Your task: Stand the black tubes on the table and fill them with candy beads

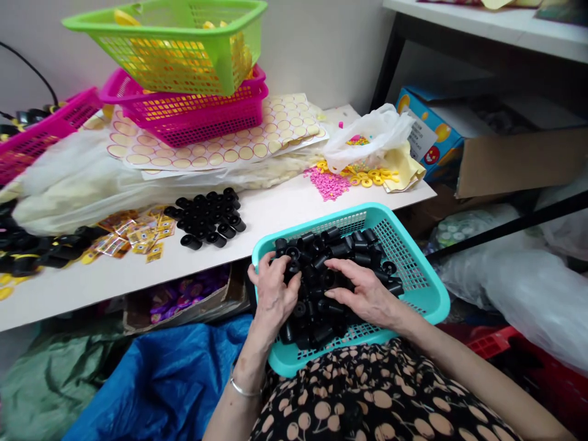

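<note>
A turquoise basket (pixel 416 269) rests on my lap against the table edge, holding many small black plastic cylinders (pixel 340 250), hollow at one end and lying in all directions. My left hand (pixel 274 293) is at the basket's left side, with fingers and thumb curled round a black cylinder (pixel 293 264). Over the middle of the pile, my right hand (pixel 365 293) has its thumb and forefinger on either side of another black cylinder (pixel 329 279). On the table, several black cylinders (pixel 206 214) stand grouped close together.
Small printed packets (pixel 138 233) lie left of the standing cylinders. Pink beads (pixel 328 184) and yellow rings (pixel 374 177) are near a plastic bag (pixel 367 135). A green basket (pixel 239 61) is stacked on a pink basket (pixel 206 125). An open cardboard box (pixel 519 159) stands right.
</note>
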